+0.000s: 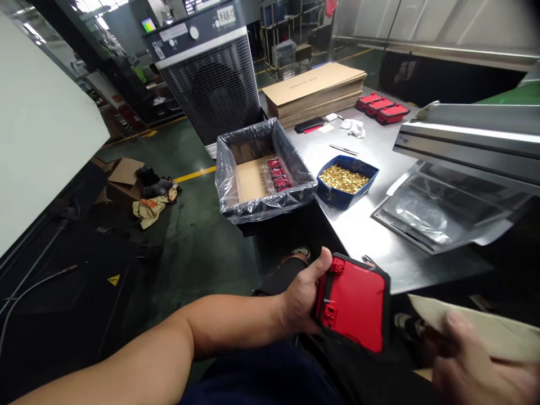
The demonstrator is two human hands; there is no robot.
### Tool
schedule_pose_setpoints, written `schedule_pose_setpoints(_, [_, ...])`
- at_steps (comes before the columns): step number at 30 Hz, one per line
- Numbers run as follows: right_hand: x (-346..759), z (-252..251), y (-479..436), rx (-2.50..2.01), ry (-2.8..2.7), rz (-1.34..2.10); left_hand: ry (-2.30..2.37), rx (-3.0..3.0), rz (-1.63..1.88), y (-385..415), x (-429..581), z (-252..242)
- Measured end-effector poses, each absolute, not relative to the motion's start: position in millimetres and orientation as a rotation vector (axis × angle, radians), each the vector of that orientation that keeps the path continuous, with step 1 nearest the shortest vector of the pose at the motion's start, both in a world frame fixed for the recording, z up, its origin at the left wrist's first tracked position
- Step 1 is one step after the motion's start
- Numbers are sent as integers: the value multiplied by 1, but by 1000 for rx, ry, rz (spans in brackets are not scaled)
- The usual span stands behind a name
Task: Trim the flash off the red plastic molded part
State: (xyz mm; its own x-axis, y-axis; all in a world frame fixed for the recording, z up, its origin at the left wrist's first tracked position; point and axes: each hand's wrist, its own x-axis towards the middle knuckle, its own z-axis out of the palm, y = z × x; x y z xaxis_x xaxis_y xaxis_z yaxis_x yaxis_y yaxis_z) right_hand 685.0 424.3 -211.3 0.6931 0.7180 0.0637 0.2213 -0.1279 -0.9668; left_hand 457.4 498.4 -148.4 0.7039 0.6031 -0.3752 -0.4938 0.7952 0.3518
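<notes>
Red-and-black case (358,306) gripped along one side only

The case is in the left hand (306,289), near the front edge of the metal table (358,230). With its far side unsupported, it could tip or slip, and a careless swing could knock it on that edge. The right hand (472,354) is blurred at the tan sheet (498,332); I cannot tell whether it grips it. Counting outward: one held case, one blue bin (335,199) of uncountable gold-coloured pieces (343,179), one lined crate (230,174), three red cases (379,106) at the back
</notes>
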Motion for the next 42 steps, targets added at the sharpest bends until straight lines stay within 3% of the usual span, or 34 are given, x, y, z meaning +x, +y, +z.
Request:
schedule_pose_setpoints(4, [700,-206,451,-2090,-432,714,536,219,603,500,456,-149])
schedule_pose_setpoints(7, [704,-201,469,-2230,-487,672,572,163,625,501,455,-148])
schedule_pose_setpoints(12, [711,-206,512,-2315,-438,910,738,85,683,505,459,-138])
schedule_pose_setpoints(22, [742,-262,561,-2617,-629,507,624,235,724,504,451,-149])
schedule_pose_setpoints(27, [718,-242,545,-2545,-573,411,666,245,723,506,450,-149])
schedule_pose_setpoints(35, [627,-147,467,-1935,-892,969,587,577,877,503,450,-151])
schedule_pose_setpoints(42, [610,-127,446,-1670,-904,1102,508,1310,959,511,439,-148])
